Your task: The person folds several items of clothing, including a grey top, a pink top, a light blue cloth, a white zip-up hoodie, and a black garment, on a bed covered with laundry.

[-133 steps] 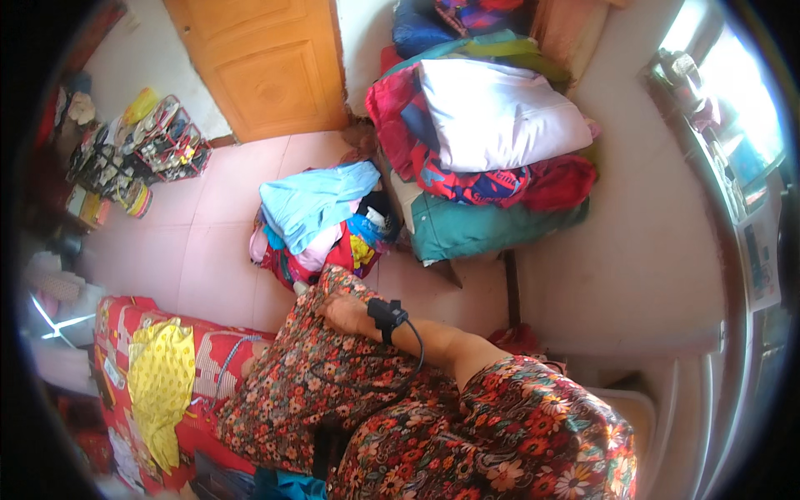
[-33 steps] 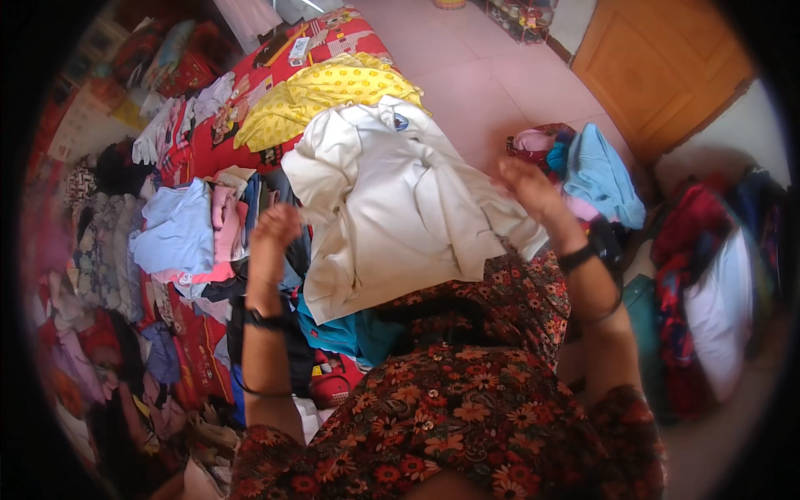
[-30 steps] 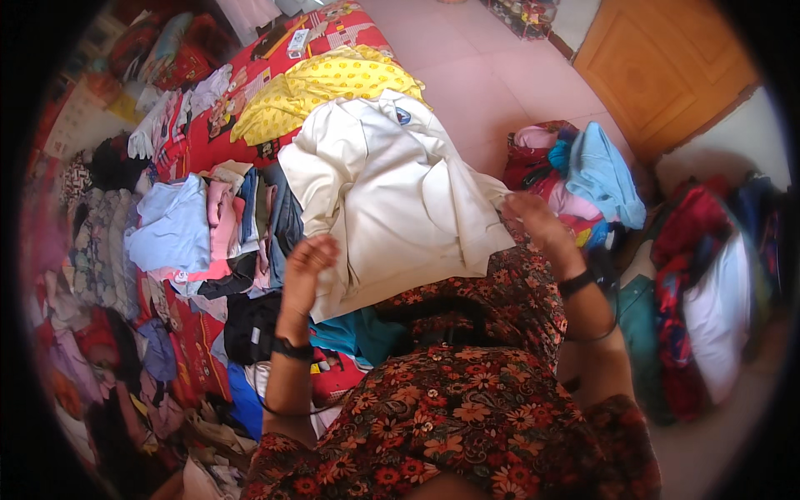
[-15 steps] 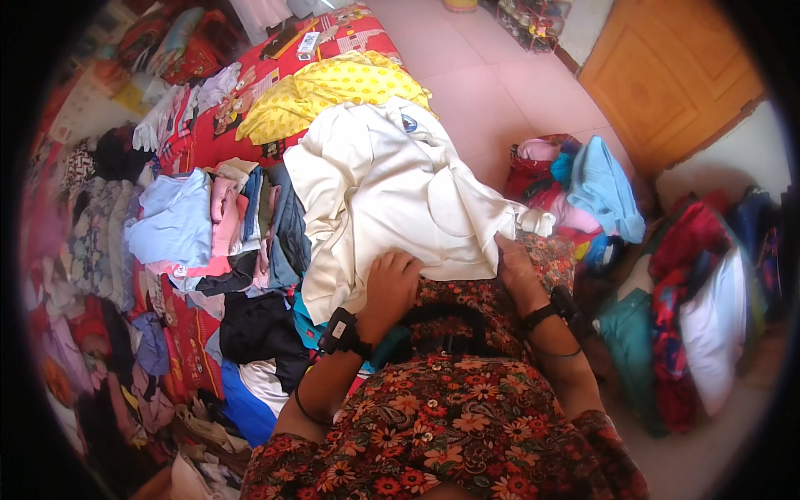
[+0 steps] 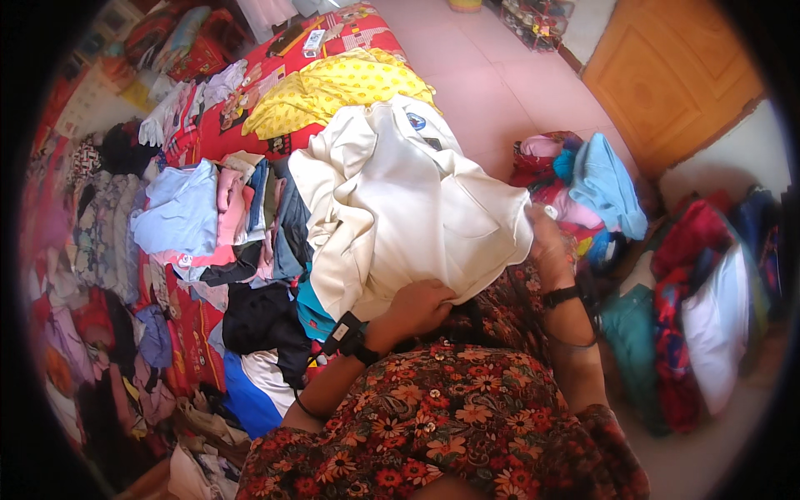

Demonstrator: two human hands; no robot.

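Observation:
A cream-white shirt (image 5: 417, 208) with a small round blue badge lies spread and wrinkled across my lap and the bed before me. My right hand (image 5: 546, 236) pinches its edge at the right and holds that side up, pulled taut. At the near hem my left hand (image 5: 419, 307) is closed on the cloth, fingers curled with the tips partly hidden. Beyond the shirt lies a crumpled yellow patterned cloth (image 5: 333, 87). Left of it stands a stack of folded clothes (image 5: 229, 204) with a light blue garment (image 5: 177, 208) on top.
A black garment (image 5: 265, 321) and a blue and white one (image 5: 254, 387) lie near my left forearm. Piled clothes (image 5: 100, 233) cover the far left. On the right are a heap with a light blue cloth (image 5: 602, 179), more garments (image 5: 712, 333) and a wooden door (image 5: 675, 71).
My right hand has moved up and outward, lifting and stretching the shirt's right edge. My left hand has slid right and nearer to me along the hem.

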